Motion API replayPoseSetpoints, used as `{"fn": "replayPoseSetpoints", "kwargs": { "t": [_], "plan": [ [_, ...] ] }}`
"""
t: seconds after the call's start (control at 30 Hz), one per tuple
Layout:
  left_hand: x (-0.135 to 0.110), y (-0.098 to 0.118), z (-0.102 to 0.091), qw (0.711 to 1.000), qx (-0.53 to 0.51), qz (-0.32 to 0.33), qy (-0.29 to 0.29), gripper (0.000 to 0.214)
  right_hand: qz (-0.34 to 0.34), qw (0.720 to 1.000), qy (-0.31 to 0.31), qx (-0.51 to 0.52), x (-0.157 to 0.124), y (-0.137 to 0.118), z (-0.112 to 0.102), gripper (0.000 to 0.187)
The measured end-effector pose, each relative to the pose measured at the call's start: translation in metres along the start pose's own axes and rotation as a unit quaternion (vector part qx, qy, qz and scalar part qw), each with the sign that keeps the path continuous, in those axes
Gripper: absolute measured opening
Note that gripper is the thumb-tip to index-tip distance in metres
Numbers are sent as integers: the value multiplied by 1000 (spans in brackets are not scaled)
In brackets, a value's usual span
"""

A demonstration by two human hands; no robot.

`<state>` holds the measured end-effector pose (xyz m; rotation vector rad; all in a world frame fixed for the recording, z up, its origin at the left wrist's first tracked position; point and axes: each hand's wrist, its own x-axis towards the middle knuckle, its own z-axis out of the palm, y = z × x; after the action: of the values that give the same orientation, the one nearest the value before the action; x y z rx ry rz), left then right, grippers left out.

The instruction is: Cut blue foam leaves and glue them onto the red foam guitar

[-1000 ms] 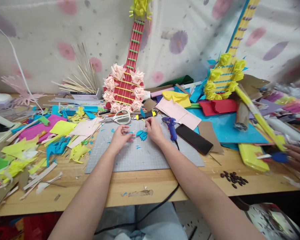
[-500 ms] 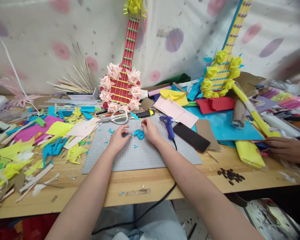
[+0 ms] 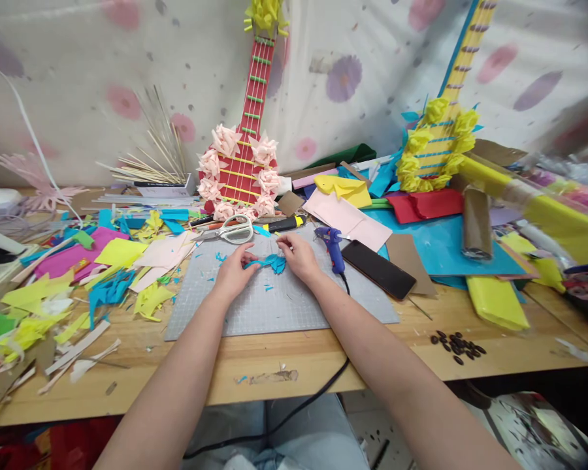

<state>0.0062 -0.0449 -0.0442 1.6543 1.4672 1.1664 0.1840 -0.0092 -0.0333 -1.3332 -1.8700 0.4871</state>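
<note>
Both my hands rest on a grey cutting mat [image 3: 284, 307] at the table's middle. My left hand [image 3: 235, 271] pinches one end of a small blue paper flower [image 3: 273, 262]. My right hand [image 3: 298, 256] pinches its other side, fingers curled closed. The blue paper lies between the two hands, just above the mat. White-handled scissors [image 3: 234, 230] lie just beyond my left hand. A blue glue gun [image 3: 334, 247] lies right of my right hand, its black cord running off the table edge.
A red paper guitar with pink flowers [image 3: 242, 173] leans on the back wall. A yellow-flowered guitar [image 3: 436, 147] stands at right. A black phone [image 3: 385, 269], a cardboard tube [image 3: 476, 222], dark seeds [image 3: 458, 344] and heaps of coloured paper scraps [image 3: 78, 281] crowd the table.
The blue paper is now stretched out between my two hands. The other person's hand at the right edge has left the view, and a yellow roll there has been lifted.
</note>
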Motion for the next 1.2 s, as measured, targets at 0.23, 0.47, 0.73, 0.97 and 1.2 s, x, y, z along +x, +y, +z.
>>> {"fn": "replayPoseSetpoints", "kwargs": {
  "t": [0.23,0.47,0.73,0.97,1.2],
  "plan": [
    [4,4,-3,990,-116,-5,75,38,-50,998,-20,-39,-4,-4,0,15],
    [5,13,-3,964,-239,-58,105,48,-119,988,-66,-76,-8,-9,2,14],
    [5,16,-6,957,-240,-102,128,41,-123,987,-67,-77,-9,-9,3,14],
    [4,18,-3,962,-229,-83,127,42,-110,989,-60,-76,-8,-8,3,14],
    [2,20,-2,961,-220,-100,132,43,-123,988,-63,-69,-8,-9,3,12]
  ]
}}
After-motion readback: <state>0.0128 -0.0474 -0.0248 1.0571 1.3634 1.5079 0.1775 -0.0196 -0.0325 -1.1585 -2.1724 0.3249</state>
